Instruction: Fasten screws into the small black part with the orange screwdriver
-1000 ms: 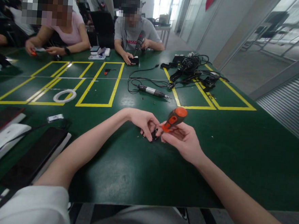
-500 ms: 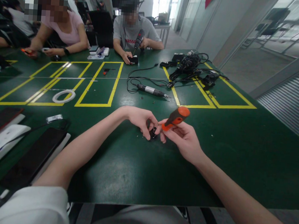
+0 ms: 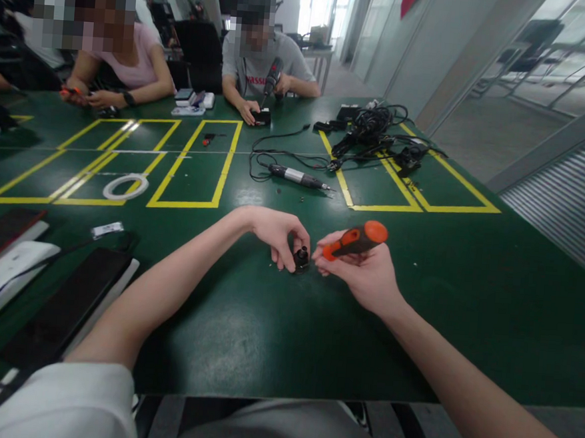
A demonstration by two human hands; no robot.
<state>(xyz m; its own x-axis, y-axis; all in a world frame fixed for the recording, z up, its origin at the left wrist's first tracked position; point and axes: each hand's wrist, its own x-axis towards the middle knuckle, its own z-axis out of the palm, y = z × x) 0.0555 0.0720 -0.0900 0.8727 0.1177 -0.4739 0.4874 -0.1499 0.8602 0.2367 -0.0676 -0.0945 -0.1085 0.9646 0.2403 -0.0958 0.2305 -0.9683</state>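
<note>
Between the thumb and fingers of my left hand point(image 3: 282, 237) is a small black part point(image 3: 301, 258) with a round upright stub, resting on the green table point(image 3: 244, 336). My right hand point(image 3: 363, 271) is closed around a screwdriver point(image 3: 356, 240) with an orange and dark grey handle. The handle slants up to the right, its orange butt end raised. Fingers of the right hand hide the shaft, and I cannot make out the tip. A small gap separates the right fingertips from the black part.
Beyond my hands lies a corded electric screwdriver point(image 3: 298, 177). Tangled black cables point(image 3: 371, 128) are heaped at the back right. A white tape ring point(image 3: 125, 186) and dark flat devices point(image 3: 69, 300) lie left. Across the table, a person in grey point(image 3: 298, 62) holds a power drill point(image 3: 272, 76).
My right hand has drawn slightly right, away from the black part, and the screwdriver has tilted further to the right. My left hand keeps its place on the part.
</note>
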